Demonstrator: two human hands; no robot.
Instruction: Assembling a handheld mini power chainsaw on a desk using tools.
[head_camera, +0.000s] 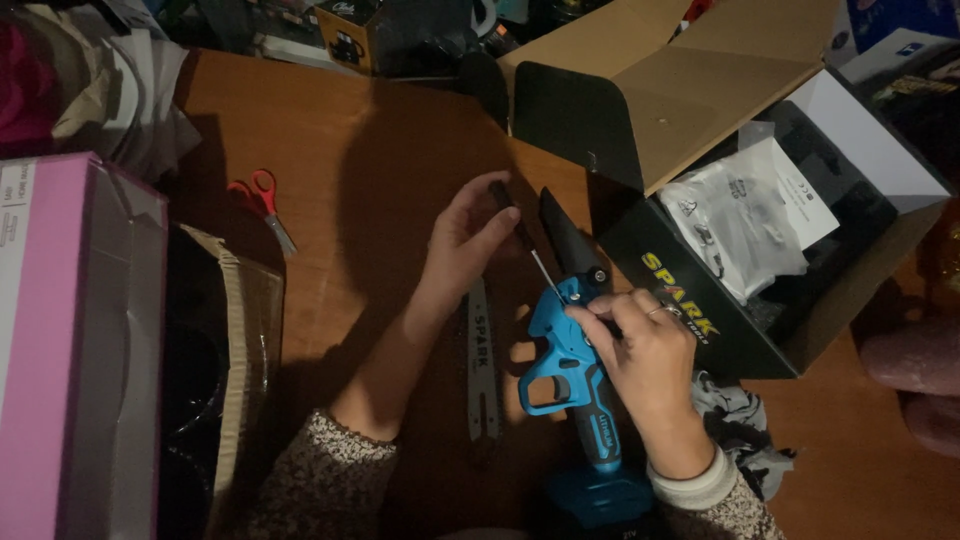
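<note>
A blue cordless mini chainsaw body (570, 375) lies on the brown wooden table (330, 170), handle toward me, its black guard (566, 236) pointing away. My left hand (462, 240) grips the dark handle of a screwdriver (518, 232), whose thin metal shaft slants down to the saw's head. My right hand (645, 360) rests on the head of the saw, fingertips pinched at the spot where the shaft's tip meets it. A grey metal guide bar (481, 362) lies flat on the table just left of the saw.
An open black cardboard box (700, 300) with white plastic bags (745, 215) inside stands at right. Red-handled scissors (262, 205) lie at upper left. A pink box (60, 340) and a black-lined carton (215, 380) fill the left side. Grey cloth (740, 425) lies by my right wrist.
</note>
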